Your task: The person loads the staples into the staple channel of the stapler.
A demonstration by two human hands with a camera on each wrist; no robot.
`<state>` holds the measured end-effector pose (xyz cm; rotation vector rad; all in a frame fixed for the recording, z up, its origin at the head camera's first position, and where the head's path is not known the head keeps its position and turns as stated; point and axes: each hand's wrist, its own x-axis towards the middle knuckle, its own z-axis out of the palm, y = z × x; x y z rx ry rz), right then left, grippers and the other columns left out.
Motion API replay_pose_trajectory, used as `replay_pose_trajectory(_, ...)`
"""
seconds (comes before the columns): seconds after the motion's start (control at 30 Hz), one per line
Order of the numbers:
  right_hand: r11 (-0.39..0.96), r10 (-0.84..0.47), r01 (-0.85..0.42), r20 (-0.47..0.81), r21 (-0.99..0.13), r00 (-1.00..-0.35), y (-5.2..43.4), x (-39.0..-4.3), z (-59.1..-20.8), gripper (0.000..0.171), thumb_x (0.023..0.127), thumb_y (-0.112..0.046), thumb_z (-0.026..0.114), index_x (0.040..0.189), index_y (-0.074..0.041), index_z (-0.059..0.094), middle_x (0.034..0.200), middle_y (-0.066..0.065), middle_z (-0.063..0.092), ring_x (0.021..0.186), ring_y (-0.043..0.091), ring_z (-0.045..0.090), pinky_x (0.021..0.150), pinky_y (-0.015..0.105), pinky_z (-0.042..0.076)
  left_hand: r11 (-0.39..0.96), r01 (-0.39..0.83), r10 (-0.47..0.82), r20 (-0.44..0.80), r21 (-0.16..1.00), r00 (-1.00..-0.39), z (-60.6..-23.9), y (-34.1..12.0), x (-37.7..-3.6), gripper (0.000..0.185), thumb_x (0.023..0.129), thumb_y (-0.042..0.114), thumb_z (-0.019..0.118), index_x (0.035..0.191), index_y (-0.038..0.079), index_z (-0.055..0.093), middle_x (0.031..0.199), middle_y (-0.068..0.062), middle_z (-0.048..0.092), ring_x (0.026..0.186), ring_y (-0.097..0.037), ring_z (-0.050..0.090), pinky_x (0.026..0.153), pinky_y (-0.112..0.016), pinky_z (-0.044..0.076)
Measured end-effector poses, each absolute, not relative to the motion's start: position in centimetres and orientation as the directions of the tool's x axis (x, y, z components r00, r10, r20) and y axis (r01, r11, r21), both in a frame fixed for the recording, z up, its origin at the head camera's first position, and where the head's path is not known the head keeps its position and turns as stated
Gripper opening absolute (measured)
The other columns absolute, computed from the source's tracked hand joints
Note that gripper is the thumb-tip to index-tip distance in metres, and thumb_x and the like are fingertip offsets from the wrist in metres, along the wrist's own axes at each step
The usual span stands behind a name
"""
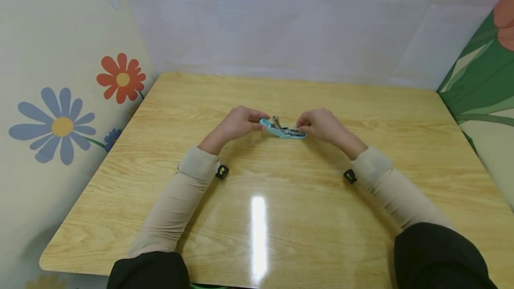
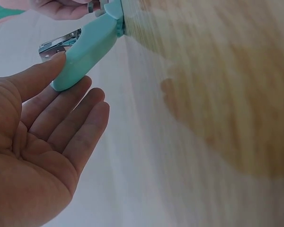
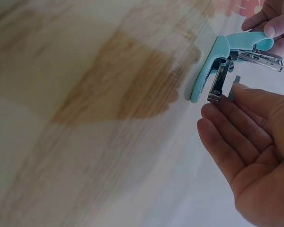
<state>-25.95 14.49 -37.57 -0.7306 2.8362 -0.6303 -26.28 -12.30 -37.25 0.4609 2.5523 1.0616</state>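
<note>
A light teal stapler (image 1: 275, 130) lies opened out on the table, its metal parts exposed. My left hand (image 1: 239, 124) pinches the end of its teal top cover (image 2: 87, 52) between thumb and fingers, the other fingers stretched out below. A metal arm (image 3: 261, 58) sticks up from the cover. At the other end, my right hand (image 1: 322, 125) pinches a short grey strip of staples (image 3: 235, 88) between thumb and forefinger. The strip is close beside the stapler's metal magazine (image 3: 219, 81), and my right fingertips are right at the magazine's end.
The stapler is near the middle of a wood-grain table (image 1: 305, 217). A white sheet (image 1: 281, 30) hangs behind its far edge. Walls with painted flowers (image 1: 62, 126) stand on both sides. Each wrist wears a small black camera (image 1: 222, 172).
</note>
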Motion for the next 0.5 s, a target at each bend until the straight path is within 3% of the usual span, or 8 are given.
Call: replay_pose_trajectory(0.5,0.807,-0.522,-0.487,-0.020,-0.334,-0.853,14.41,-26.03,-38.40,0.018,0.097,-0.018,0.062,0.105,-0.010,0.075,0.101,0.006,0.077,0.090,0.020,0.072,0.086,0.040,0.056,0.670,0.177,0.414,-0.165,0.721,-0.895,-37.27,-12.26,-26.07,0.034,0.096,0.026,0.065,0.130,0.025,0.065,0.129,-0.001,0.067,0.116,-0.019,0.064,0.094,-0.041,0.053)
